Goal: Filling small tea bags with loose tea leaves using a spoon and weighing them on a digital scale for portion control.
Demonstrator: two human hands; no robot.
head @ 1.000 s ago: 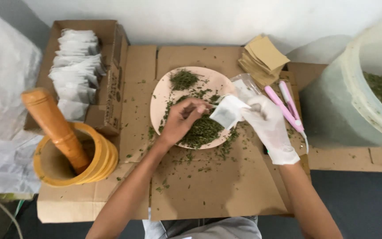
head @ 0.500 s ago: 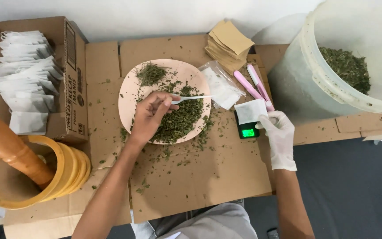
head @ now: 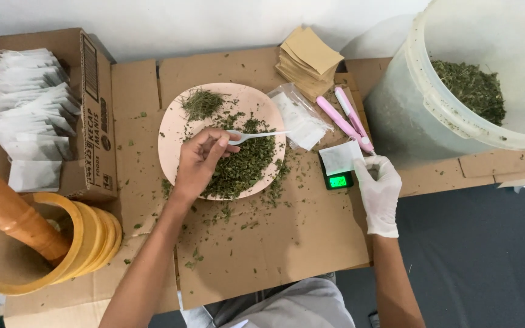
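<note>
In the head view, the bare left hand [head: 199,163] is curled over the round pink plate [head: 177,124]. Its fingers are closed on the handle of a small white plastic spoon [head: 255,135], which lies level and points to the right above the heap of dried green chopped herb [head: 241,164] on the plate. A smaller pile of the same herb [head: 202,103] lies at the top of the plate, apart from the main heap.

The right hand [head: 379,193], in a white glove, lies on the brown cardboard sheet [head: 287,243], just beside the small black pocket scale [head: 339,180] with the green lit display. Its fingertips touch the edge of the small white paper sachet [head: 341,157] that lies on the scale; the hand is half open and does not grip anything firmly.

Compared with half a second ago, both hands keep almost the same position. One second ago the gloved hand held the sachet over the plate, next to the left hand; now the sachet is on the scale, away from the plate.

Around them: a clear plastic bag [head: 302,115] and two pink pens [head: 346,118] lie between plate and scale, a stack of tan paper squares [head: 308,58] is behind them, a large translucent bucket [head: 408,115] with herb stands at the right, and a cardboard box of white sachets [head: 31,115] and a yellow wooden mortar [head: 74,243] with its pestle [head: 7,212] are at the left.
</note>
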